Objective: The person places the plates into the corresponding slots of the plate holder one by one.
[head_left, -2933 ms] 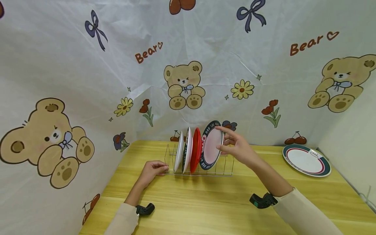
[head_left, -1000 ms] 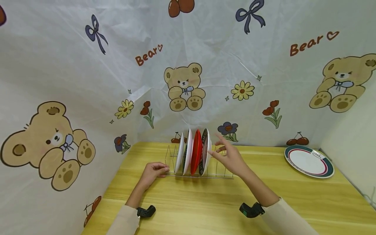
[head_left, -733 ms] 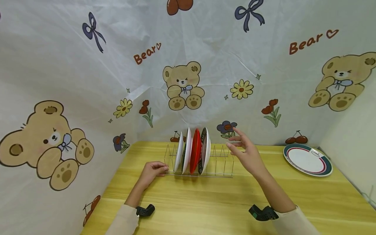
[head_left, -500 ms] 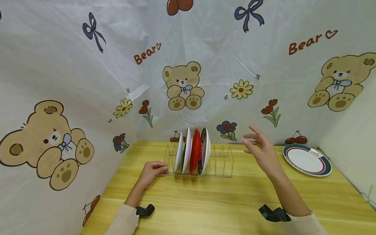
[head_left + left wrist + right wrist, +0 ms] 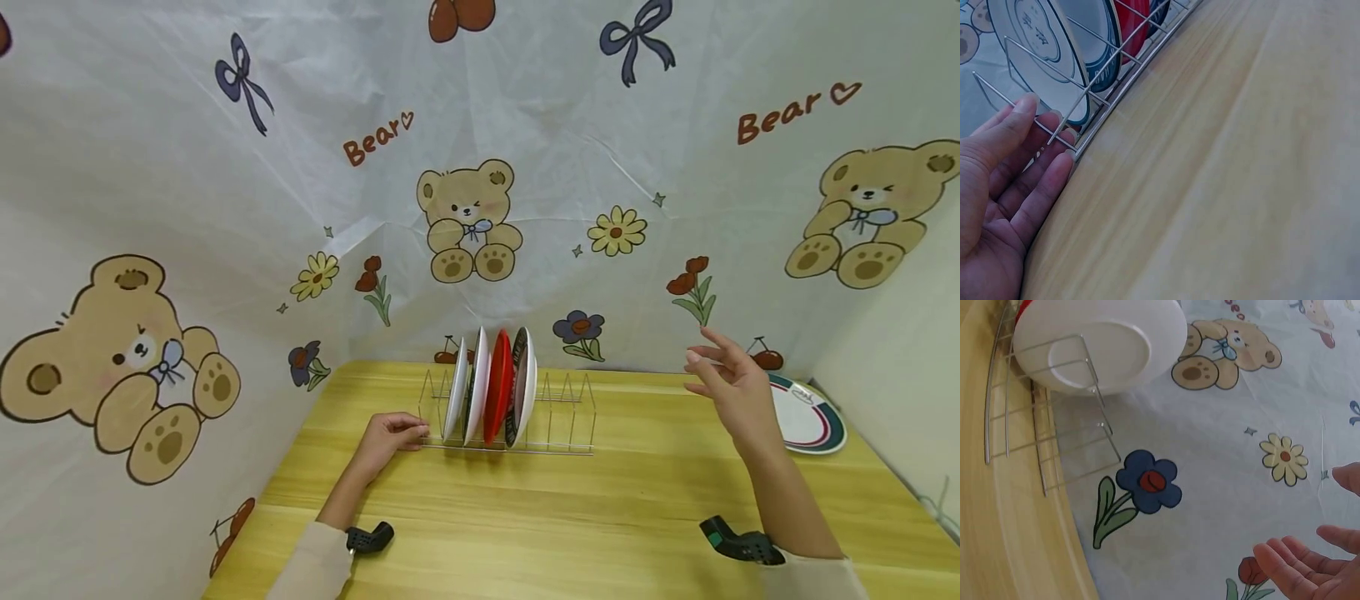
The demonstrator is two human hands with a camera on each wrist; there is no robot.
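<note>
The right grip (image 5: 738,393) has swung rightward, relaxed and empty, near one flat plate (image 5: 806,417) on the bench (image 5: 480,525); the left grip (image 5: 388,440) pinches one wire rack's end (image 5: 1061,140), four plates (image 5: 498,387) standing inside.

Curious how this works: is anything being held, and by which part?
The left hand grips the wire rack by its left end; the right hand holds nothing.

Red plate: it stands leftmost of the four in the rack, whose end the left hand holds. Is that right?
Not leftmost: the head view shows the red plate third from the left. The left hand does hold the end of the rack.
</note>
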